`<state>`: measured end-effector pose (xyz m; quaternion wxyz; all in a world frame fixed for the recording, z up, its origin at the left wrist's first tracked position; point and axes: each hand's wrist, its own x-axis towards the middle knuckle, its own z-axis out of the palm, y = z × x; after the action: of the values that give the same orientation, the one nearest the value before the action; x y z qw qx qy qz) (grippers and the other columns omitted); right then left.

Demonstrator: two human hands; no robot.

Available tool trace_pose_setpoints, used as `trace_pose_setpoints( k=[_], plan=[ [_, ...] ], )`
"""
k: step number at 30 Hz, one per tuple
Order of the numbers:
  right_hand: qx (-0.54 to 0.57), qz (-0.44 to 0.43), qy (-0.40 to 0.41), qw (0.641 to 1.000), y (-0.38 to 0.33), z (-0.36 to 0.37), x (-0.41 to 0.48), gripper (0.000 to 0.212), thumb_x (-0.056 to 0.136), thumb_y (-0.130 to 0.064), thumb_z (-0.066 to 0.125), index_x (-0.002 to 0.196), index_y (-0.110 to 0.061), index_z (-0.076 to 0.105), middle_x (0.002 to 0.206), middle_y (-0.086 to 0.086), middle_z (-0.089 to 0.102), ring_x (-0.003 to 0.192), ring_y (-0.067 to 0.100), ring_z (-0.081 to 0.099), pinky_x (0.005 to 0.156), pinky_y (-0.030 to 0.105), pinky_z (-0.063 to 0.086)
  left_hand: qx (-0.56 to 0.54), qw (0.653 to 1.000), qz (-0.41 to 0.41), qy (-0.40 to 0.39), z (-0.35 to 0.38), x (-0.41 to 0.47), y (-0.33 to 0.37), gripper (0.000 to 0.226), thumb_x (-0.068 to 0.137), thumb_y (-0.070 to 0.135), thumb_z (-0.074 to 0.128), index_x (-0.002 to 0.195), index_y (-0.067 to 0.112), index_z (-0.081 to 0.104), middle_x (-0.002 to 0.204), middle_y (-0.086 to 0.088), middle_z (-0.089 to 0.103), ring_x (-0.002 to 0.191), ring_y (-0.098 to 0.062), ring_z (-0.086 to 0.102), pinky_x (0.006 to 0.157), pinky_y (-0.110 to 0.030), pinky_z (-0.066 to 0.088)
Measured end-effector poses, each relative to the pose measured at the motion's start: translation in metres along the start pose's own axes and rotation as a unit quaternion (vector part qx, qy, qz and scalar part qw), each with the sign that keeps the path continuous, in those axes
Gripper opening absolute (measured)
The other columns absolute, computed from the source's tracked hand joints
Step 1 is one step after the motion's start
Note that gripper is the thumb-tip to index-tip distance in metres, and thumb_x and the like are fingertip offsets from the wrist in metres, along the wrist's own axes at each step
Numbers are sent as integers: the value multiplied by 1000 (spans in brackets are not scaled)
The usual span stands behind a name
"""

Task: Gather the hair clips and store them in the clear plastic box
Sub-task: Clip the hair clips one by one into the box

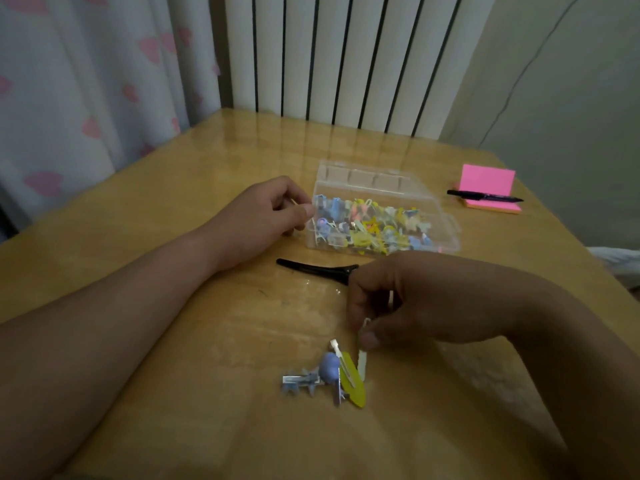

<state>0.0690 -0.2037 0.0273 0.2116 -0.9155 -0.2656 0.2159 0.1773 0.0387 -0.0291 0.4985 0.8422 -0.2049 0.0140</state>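
The clear plastic box [446, 216] stands open mid-table, holding several small colourful hair clips. My left hand [263, 216] rests at the box's left wall, thumb and fingers pinched on a thin pale clip. My right hand [398, 299] hovers over a small pile near the front: a yellow clip [353, 382], a blue-purple clip [329, 367] and a grey-blue clip [301, 381]. Its fingertips pinch a small white clip [363, 358] at the pile's edge. A long black hair clip [311, 268] lies between the hands, its right end hidden by my right hand.
A pink sticky-note pad [486, 180] with a black pen [485, 196] across it lies at the far right of the wooden table [173, 188]. A curtain hangs at the left and a radiator stands behind the table's far edge.
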Motion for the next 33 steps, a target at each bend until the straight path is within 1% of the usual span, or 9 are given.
trace_pose_setpoints(
  k=[3,8,15,18,21,24,27,30,33],
  plan=[
    [-8,9,-2,1000,3,-5,-5,12,88,-30,84,93,-31,73,98,-12,67,88,3,63,74,17,51,0,1000,-3,2,0,1,-2,13,100,30,70,108,20,71,93,-9,76,91,-26,73,93,-46,59],
    [-33,3,0,999,3,-2,-3,27,87,-34,85,108,-40,69,104,-18,58,93,-2,57,78,14,48,0,1000,-5,1,1,1,1,12,101,29,70,108,21,71,95,-11,76,92,-24,72,92,-41,56],
    [-71,-6,3,997,2,-5,-6,7,94,-31,77,98,-33,72,102,-15,60,96,4,57,80,20,50,0,1000,-11,-2,0,0,1,13,100,33,70,109,24,71,94,-7,76,89,-19,73,91,-38,57],
    [24,-8,157,987,7,-18,-12,3,97,-34,70,96,-32,71,93,-9,68,87,9,64,77,28,54,3,1000,-10,-3,0,0,1,13,100,33,69,109,24,71,95,-6,76,88,-18,73,91,-39,57],
    [85,61,372,922,31,-30,-14,8,98,-35,68,95,-28,71,87,-7,72,80,7,67,72,25,52,4,1000,-8,-2,1,1,0,10,100,34,70,107,27,71,94,-6,76,89,-19,73,93,-42,57],
    [83,146,469,867,58,-33,-9,16,97,-32,73,87,-20,73,79,-5,70,63,1,59,61,25,41,0,1000,-5,-2,1,1,-1,8,100,32,70,105,26,71,92,-8,75,91,-22,72,95,-46,57],
    [55,203,460,863,70,-31,1,22,95,-30,76,81,-14,74,71,-7,66,51,-3,54,53,24,34,-7,1000,-1,-3,2,1,0,8,100,29,71,105,23,71,92,-11,75,92,-27,72,96,-50,57],
    [12,244,403,882,75,-29,13,19,91,-31,78,77,-19,75,72,-5,72,64,7,64,58,29,45,-10,1000,-4,-4,1,0,1,10,100,30,71,106,21,71,94,-13,75,94,-29,71,96,-51,56],
    [-31,269,370,889,76,-31,18,21,90,-34,79,73,-22,74,67,-2,72,64,15,65,59,30,45,-12,1000,-5,-4,1,1,0,11,100,31,70,106,22,71,92,-10,75,92,-25,72,96,-50,57]
  ],
)
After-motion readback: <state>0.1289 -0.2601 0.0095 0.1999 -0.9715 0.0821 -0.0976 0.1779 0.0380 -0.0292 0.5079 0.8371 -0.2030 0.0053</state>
